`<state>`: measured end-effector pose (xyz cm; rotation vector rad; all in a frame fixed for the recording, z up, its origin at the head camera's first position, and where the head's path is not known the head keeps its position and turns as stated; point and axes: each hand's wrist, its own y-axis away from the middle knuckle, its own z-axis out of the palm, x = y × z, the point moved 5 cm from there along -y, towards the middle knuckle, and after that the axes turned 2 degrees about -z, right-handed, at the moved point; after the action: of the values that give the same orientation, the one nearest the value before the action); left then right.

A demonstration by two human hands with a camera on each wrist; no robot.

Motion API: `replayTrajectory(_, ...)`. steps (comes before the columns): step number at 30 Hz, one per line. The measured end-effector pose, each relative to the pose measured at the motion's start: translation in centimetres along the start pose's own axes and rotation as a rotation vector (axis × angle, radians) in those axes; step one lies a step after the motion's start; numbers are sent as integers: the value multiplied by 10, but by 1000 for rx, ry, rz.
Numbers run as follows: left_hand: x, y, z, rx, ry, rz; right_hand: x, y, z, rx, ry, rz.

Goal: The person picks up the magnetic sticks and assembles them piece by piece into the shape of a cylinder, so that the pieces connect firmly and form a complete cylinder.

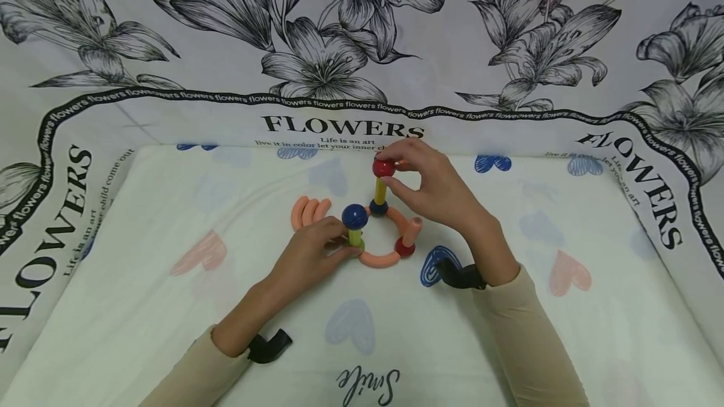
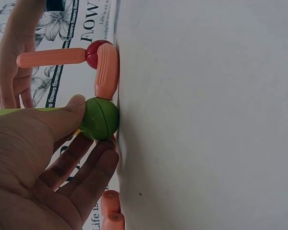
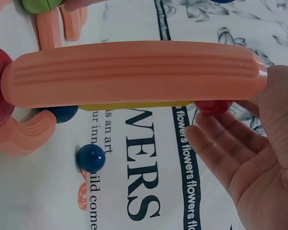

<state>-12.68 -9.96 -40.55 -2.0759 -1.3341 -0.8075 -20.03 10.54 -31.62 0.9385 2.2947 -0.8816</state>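
A ring of curved orange rods (image 1: 380,260) joins blue, red and green balls on the table. My right hand (image 1: 438,190) holds a red ball (image 1: 384,167) at the top of a yellow rod (image 1: 381,191), which stands on the dark blue ball (image 1: 378,208) at the ring's back. At the ring's left my left hand (image 1: 308,250) pinches the green ball (image 2: 100,119), thumb on one side. From that ball rises a yellow-green rod (image 1: 354,237) topped by a blue ball (image 1: 354,217). A straight orange rod (image 2: 52,57) stands on the right-hand red ball (image 1: 404,247).
Several curved orange rods (image 1: 311,209) lie together behind my left hand. A loose blue ball (image 3: 90,158) shows on the cloth in the right wrist view. White cloth with printed hearts (image 1: 351,325) covers the table, and a flower-printed cloth (image 1: 226,74) hangs behind.
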Motion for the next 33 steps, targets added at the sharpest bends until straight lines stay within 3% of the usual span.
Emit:
replayTrajectory(24, -1, -1, 3, -8, -20, -25, -9, 4, -5, -13, 65, -7)
replayTrajectory(33, -1, -1, 2, -3, -27, -28, -4, 2, -4, -17, 43, 12)
